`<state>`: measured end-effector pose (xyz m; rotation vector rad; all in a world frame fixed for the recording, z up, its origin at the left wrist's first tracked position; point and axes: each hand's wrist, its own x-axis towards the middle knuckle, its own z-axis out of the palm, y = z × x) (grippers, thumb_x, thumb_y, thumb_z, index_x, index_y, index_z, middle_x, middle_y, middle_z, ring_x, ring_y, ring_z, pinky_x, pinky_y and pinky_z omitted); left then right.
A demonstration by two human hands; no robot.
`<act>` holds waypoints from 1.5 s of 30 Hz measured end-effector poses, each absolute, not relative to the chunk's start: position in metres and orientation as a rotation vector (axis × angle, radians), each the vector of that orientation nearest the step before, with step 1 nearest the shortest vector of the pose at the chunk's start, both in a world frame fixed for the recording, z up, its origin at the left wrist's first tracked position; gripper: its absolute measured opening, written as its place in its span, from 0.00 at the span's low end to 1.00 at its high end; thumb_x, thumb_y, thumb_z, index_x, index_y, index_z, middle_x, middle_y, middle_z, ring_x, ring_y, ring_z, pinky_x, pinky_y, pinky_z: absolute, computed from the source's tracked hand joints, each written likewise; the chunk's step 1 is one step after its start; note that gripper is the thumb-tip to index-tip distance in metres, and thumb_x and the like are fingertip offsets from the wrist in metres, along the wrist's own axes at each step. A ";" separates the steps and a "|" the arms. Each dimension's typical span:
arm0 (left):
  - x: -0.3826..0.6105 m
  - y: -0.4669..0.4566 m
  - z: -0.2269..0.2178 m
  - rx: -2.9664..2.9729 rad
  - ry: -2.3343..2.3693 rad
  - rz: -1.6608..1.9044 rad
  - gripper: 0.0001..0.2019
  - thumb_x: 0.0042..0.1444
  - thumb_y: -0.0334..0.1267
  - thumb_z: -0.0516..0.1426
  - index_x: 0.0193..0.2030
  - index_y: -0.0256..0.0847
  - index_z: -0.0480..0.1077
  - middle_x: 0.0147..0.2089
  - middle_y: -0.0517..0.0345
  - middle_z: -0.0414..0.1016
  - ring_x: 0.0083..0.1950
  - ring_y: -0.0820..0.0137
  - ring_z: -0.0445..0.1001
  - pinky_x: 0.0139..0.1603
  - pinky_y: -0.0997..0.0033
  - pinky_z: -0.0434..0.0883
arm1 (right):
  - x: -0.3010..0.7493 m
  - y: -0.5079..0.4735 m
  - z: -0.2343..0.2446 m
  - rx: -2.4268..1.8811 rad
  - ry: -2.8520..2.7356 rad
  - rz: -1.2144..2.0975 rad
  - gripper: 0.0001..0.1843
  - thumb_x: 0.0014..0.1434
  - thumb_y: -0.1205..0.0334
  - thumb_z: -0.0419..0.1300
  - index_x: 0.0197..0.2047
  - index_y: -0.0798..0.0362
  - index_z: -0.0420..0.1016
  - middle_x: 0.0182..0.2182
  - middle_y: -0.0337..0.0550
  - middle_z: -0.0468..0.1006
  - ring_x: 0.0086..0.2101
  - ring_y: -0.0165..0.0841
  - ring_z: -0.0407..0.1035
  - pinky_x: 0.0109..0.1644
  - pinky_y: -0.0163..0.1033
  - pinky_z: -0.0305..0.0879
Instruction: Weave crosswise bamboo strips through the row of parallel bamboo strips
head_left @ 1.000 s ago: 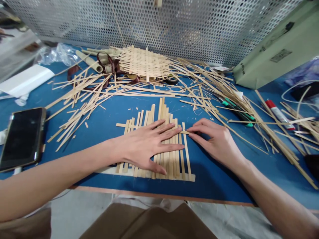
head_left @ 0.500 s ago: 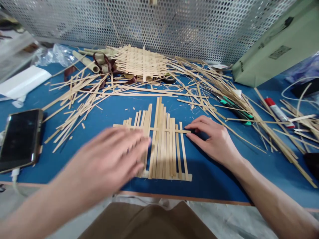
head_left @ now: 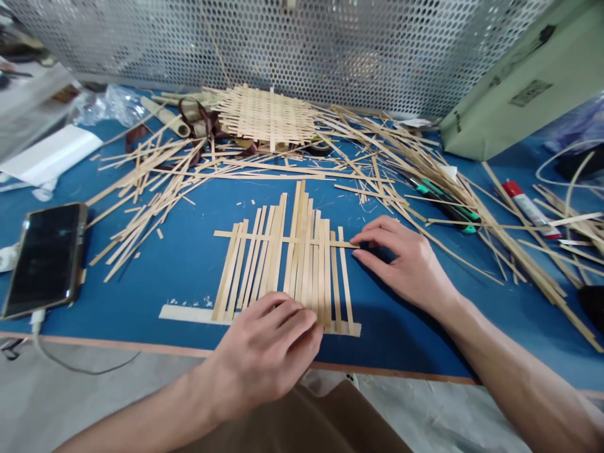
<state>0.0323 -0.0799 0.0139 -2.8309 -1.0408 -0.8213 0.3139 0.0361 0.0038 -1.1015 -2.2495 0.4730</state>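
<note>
On the blue work mat (head_left: 189, 264) lies a fan of upright bamboo strips (head_left: 302, 270), with their lower ends on a flat base strip (head_left: 189, 313). A thin bamboo cross strip (head_left: 245, 234) runs across them. My left hand (head_left: 264, 358) curls over the strips' lower ends near the base strip. My right hand (head_left: 401, 264) pinches the cross strip's right end between thumb and fingers. Behind the fan sits a woven bamboo mat (head_left: 264, 116).
Loose bamboo strips (head_left: 155, 201) lie in heaps to both sides and behind. A smartphone (head_left: 47, 261) lies at left, a green-handled tool (head_left: 448, 207) and a red-capped tube (head_left: 531, 204) at right. A perforated metal panel (head_left: 306, 50) stands behind the table.
My left hand has lifted off the strips and come down on their lower ends. The left strips now lie spread, showing more of the base strip. My right hand has barely moved.
</note>
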 end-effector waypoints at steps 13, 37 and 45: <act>0.030 -0.081 0.009 -2.862 -1.100 -0.934 0.09 0.74 0.25 0.58 0.49 0.38 0.81 0.46 0.54 0.86 0.43 0.64 0.85 0.46 0.58 0.84 | 0.314 0.036 0.008 -1.109 -2.218 0.516 0.07 0.73 0.60 0.66 0.49 0.38 0.84 0.45 0.44 0.84 0.41 0.45 0.81 0.45 0.54 0.83; 0.024 -0.074 -0.001 -2.823 -1.271 -0.978 0.14 0.69 0.38 0.65 0.60 0.50 0.76 0.58 0.54 0.88 0.57 0.54 0.87 0.58 0.43 0.88 | 0.242 0.099 0.013 -1.118 -2.474 0.174 0.08 0.74 0.65 0.63 0.45 0.40 0.80 0.48 0.42 0.88 0.53 0.51 0.78 0.59 0.63 0.77; 0.028 -0.072 -0.001 -2.767 -1.245 -0.989 0.09 0.74 0.34 0.58 0.57 0.44 0.76 0.55 0.54 0.88 0.54 0.58 0.86 0.55 0.51 0.87 | 0.243 0.095 0.010 -1.069 -2.408 0.246 0.14 0.74 0.67 0.59 0.43 0.37 0.81 0.45 0.43 0.89 0.50 0.52 0.78 0.57 0.64 0.76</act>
